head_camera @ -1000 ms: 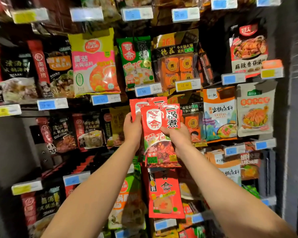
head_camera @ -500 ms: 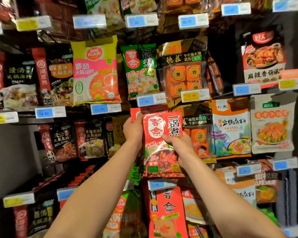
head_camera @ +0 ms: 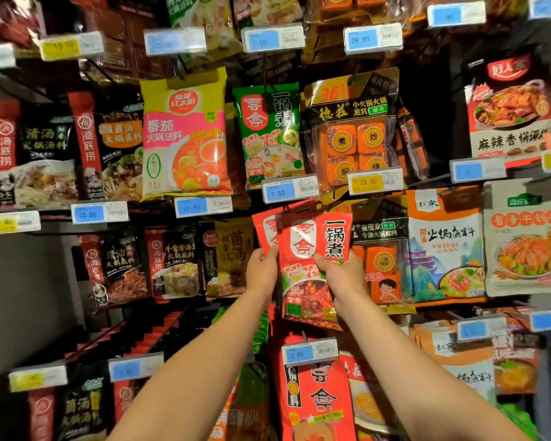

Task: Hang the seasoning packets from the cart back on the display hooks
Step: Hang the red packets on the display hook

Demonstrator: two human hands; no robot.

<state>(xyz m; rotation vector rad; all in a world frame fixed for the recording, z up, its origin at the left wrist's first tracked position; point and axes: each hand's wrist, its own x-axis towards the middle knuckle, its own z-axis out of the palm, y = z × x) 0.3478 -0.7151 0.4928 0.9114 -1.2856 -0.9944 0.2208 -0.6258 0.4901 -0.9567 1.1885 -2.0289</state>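
Note:
A red seasoning packet with white characters is held up against the display wall, just under the 7.50 price tag. My right hand grips its right side, thumb across the front. My left hand holds the left edge, where a second red packet shows just behind the first. The hook itself is hidden behind the packets' tops. The cart is out of view.
Hanging packets fill the wall: a green packet above, a yellow-pink tomato packet upper left, orange block packs right, a large red packet below the 3.90 tag. Price tags stick out at each hook end.
The view has tilted upward, so the shelves sit lower in frame. Both hands stay on the red packet, which keeps its place under the 7.50 tag.

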